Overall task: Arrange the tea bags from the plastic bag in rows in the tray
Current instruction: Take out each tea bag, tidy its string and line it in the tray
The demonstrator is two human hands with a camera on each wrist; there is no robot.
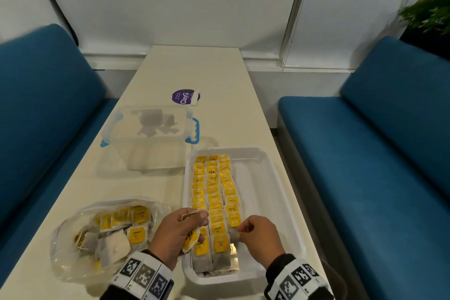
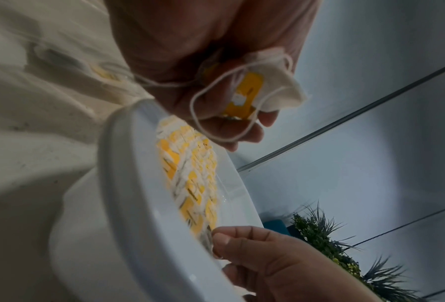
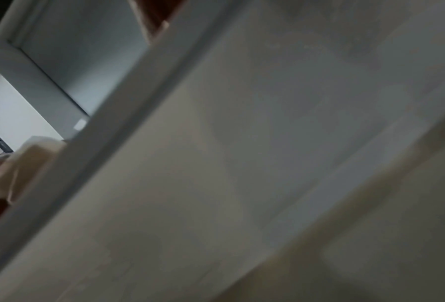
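Nearest us, our left hand (image 1: 179,234) sits at the worktop's near edge, its grip curled round spare tea bags (image 2: 244,92), their strings looping loose. Our right hand (image 1: 258,236) pinches a bag (image 1: 234,235) at the near end of the third row in the tray (image 1: 287,204). Three rows fill the tray's left side; more bags wait in the plastic bag (image 1: 80,221) near the left edge. A dangling string could snag a laid bag and drag its row crooked.
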